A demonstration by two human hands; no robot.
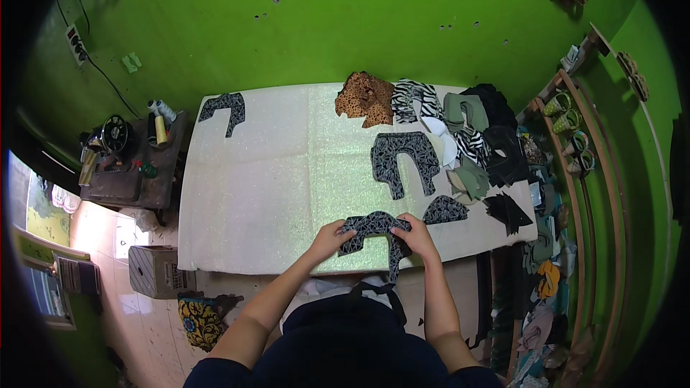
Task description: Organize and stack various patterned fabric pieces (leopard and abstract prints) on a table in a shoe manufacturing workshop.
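Note:
Between my hands is a black fabric piece (pixel 374 224) with a pale line pattern, cut in a curved shape; one narrow arm of it hangs down past the table's front edge. My left hand (pixel 332 236) pinches its left end, and my right hand (pixel 412 233) grips it near the right bend. Just beyond, a U-shaped stack of the same patterned fabric (pixel 388 162) lies on the white table (pixel 248 194). To the right of my right hand rests a half-round patterned piece (pixel 445 210). Another patterned piece (pixel 228 109) lies at the far left corner.
Leopard-print pieces (pixel 365 99), zebra-print pieces (pixel 417 100), olive pieces (pixel 466 111) and black pieces (pixel 507 158) pile up at the back right. A sewing machine (pixel 115 133) stands left, above a cardboard box (pixel 153 271). A wooden rack (pixel 575 165) with shoes lines the right wall.

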